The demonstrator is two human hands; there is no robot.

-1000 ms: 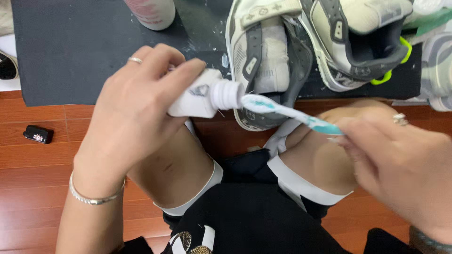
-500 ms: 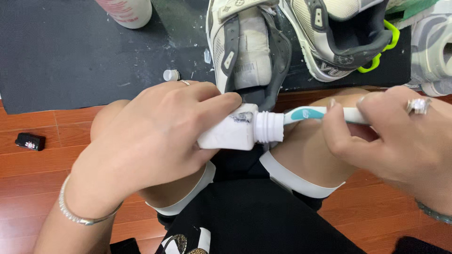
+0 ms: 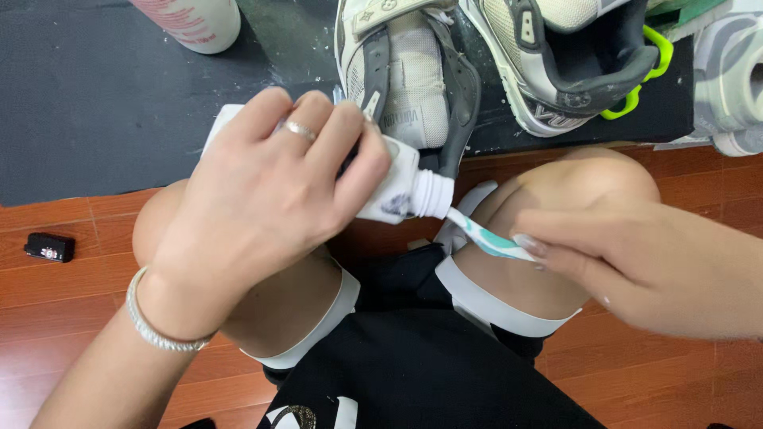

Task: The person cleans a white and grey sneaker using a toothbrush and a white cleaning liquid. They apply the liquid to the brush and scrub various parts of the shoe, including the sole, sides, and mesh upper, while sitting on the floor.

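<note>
My left hand (image 3: 270, 191), with a ring and a bracelet, grips a white tube (image 3: 397, 187) over my knees. The tube's open nozzle points right and touches the head of a teal and white toothbrush (image 3: 485, 238). My right hand (image 3: 636, 266) pinches the toothbrush by its handle, just right of the nozzle. Two grey and white sneakers lie on a black mat (image 3: 95, 111) beyond my knees: one (image 3: 401, 71) directly behind the tube, the other (image 3: 572, 63) to its right with a neon green loop.
A white and pink canister (image 3: 191, 20) stands on the mat at the upper left. A small black object (image 3: 49, 247) lies on the red wooden floor (image 3: 71, 302) at the left. Another pale shoe (image 3: 731, 79) sits at the right edge.
My left hand has tilted the tube so its nozzle points down-right. The toothbrush head has dropped lower, and my right hand has moved down and to the right.
</note>
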